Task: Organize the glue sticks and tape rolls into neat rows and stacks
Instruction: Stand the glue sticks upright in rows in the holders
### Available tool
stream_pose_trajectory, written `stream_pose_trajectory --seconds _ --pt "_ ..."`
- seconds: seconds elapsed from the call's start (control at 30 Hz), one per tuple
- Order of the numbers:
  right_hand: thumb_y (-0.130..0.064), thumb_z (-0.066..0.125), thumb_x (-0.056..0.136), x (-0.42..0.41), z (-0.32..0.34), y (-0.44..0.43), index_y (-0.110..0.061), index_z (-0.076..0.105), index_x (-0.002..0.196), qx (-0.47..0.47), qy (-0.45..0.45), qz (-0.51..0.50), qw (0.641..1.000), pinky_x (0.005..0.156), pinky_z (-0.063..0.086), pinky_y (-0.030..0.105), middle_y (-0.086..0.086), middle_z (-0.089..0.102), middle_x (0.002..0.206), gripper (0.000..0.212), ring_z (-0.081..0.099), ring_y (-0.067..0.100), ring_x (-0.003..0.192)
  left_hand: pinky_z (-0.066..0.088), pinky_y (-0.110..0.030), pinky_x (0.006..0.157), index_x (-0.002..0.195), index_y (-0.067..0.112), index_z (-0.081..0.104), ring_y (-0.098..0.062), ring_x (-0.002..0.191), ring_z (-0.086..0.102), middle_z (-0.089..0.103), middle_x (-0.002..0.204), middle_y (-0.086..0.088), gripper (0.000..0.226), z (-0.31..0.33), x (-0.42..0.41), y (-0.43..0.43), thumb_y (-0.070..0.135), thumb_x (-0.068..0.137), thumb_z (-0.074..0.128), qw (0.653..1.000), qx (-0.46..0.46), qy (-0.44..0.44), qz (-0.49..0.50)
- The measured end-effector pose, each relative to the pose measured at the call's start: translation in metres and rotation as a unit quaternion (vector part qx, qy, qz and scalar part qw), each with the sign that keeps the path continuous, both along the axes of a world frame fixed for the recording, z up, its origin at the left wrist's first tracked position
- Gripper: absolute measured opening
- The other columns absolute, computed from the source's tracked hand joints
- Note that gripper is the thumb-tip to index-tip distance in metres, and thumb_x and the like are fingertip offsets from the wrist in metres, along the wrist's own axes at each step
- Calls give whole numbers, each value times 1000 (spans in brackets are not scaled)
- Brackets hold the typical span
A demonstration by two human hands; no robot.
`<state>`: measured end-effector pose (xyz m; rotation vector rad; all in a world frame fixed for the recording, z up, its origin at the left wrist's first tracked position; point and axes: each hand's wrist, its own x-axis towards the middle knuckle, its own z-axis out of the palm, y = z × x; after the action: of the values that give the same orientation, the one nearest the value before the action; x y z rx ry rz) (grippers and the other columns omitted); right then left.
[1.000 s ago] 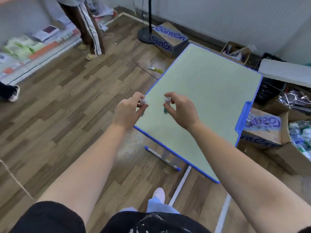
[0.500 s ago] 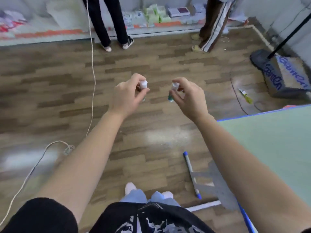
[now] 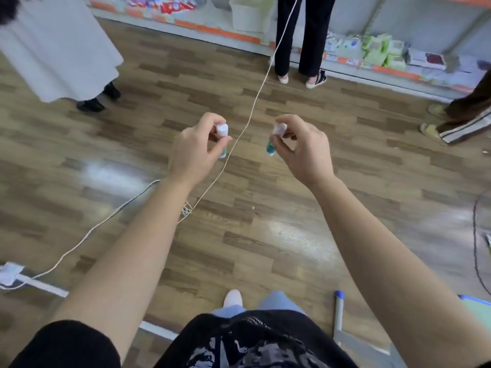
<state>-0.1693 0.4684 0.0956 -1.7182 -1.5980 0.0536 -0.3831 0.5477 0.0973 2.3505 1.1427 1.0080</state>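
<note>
I hold one small glue stick in each hand, out in front of me over the wooden floor. My left hand (image 3: 195,151) pinches a glue stick (image 3: 222,130) with a white cap, held upright; most of its body is hidden by my fingers. My right hand (image 3: 301,152) pinches a second glue stick (image 3: 276,138), white cap up and green body tilted down toward the left. The two hands are a short way apart. No tape rolls are in view.
A thin cord (image 3: 255,102) runs across the floor between my hands. People stand ahead: dark trousers (image 3: 300,35), a pale skirt (image 3: 53,49) at left, striped trousers (image 3: 467,120) at right. A low shelf of goods (image 3: 382,53) lines the far wall. The table's corner (image 3: 478,308) shows at bottom right.
My view has swung left, away from the green table, which is now almost out of frame. Both hands keep holding their glue sticks in the same pose.
</note>
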Motion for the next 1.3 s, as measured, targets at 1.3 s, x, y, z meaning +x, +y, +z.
stream_pose_trajectory --seconds 1.3 --pt "-23 62 89 65 5 657 -12 61 115 29 38 69 996 78 53 44 0 68 89 28 64 18 84 41 -15 64 121 12 56 -18 90 68 71 105 -2 33 5 49 632 31 95 61 997 -7 3 72"
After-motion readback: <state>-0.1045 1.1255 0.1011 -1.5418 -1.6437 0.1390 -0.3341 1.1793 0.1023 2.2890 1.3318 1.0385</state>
